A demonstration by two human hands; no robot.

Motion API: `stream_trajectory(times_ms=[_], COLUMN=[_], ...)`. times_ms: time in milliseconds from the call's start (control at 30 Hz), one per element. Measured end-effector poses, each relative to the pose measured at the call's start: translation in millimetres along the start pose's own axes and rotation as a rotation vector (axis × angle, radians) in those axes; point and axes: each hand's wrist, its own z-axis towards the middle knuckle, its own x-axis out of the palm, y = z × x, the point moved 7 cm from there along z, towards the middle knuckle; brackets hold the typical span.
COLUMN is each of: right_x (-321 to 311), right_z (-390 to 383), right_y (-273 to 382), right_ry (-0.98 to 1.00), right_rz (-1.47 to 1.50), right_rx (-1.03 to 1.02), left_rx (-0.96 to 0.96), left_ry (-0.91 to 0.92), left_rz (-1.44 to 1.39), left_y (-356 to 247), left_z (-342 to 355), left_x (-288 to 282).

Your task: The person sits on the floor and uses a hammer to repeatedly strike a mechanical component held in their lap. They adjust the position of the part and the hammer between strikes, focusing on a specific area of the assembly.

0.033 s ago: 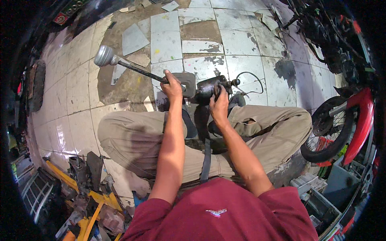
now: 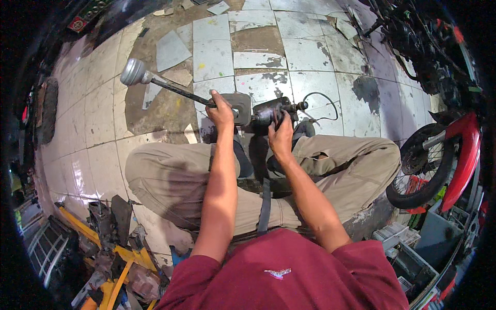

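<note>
My left hand (image 2: 222, 111) is closed around a long dark metal rod (image 2: 181, 93) with a bulbous silver end (image 2: 134, 72) reaching up to the left. A flat dark square plate (image 2: 238, 101) is at the rod's lower end, beside my fingers. My right hand (image 2: 280, 129) grips a black cylindrical metal part (image 2: 266, 111), just right of the plate, its fingers on the top and side. A knob-like fitting (image 2: 302, 106) sticks out at its right, and a thin black cable (image 2: 336, 111) loops nearby.
I sit cross-legged on broken floor tiles (image 2: 212, 51). A motorbike wheel with a red fender (image 2: 457, 165) stands at the right, dark machinery (image 2: 413, 41) above it and grey crates (image 2: 418, 268) below. Yellow metal parts (image 2: 124, 268) and a wire rack (image 2: 46, 248) lie at the lower left.
</note>
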Motion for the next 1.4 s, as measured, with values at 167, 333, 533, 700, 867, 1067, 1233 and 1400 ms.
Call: stream_trajectory(times_ms=[167, 333, 533, 700, 867, 1067, 1233, 1400], right_x=[18, 33, 44, 49, 53, 56, 55, 58], right_z=[-8, -24, -25, -29, -9, -29, -28, -30], right_y=[-6, -16, -18, -27, -32, -20, -26, -30], right_ry=[0.196, 0.327, 0.529, 0.522, 0.513, 0.517, 0.556, 0.568], right_rz=[-0.147, -0.252, -0.372, -0.324, -0.296, -0.218, -0.240, -0.290], right_rx=[0.155, 0.215, 0.268, 0.215, 0.145, 0.215, 0.273, 0.311], left_rx=[0.009, -0.028, -0.016, -0.034, -0.037, -0.062, -0.113, -0.020], left_ry=[0.005, 0.005, 0.003, 0.008, 0.045, -0.022, -0.049, 0.000], left_rz=[0.012, -0.042, -0.061, -0.030, -0.036, -0.009, -0.072, -0.046], left_y=[-7, -4, -1, 1, -4, 12, 11, -6], left_z=[-3, -1, -1, -1, -3, 4, -3, -3], left_x=[1, 1, 1, 2, 3, 0, -1, 1])
